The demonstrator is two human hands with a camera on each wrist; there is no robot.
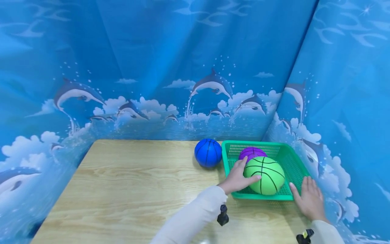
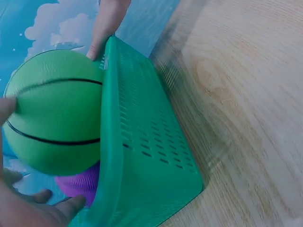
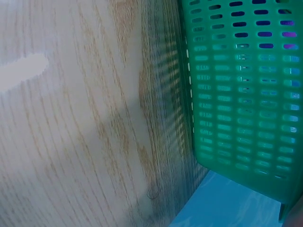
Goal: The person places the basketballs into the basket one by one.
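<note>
A green ball [image 1: 265,175] with black lines sits at the front of a green mesh basket [image 1: 292,159], and a purple ball [image 1: 252,152] lies behind it. My left hand [image 1: 239,178] cups the green ball's left side, thumb across its front and fingers spread round it. In the left wrist view the green ball [image 2: 54,111] rises above the basket [image 2: 142,156] rim, with the purple ball [image 2: 78,182] under it. My right hand [image 1: 307,198] lies flat at the basket's near right corner, its straight fingers [image 2: 108,21] touching the rim. A blue ball [image 1: 208,153] rests on the table just left of the basket.
The wooden table [image 1: 128,189] stretches left of the basket. A blue dolphin-print curtain [image 1: 182,67] hangs close behind and on both sides; the basket stands near the right curtain. The right wrist view shows the basket wall [image 3: 246,94] and the table [image 3: 71,118].
</note>
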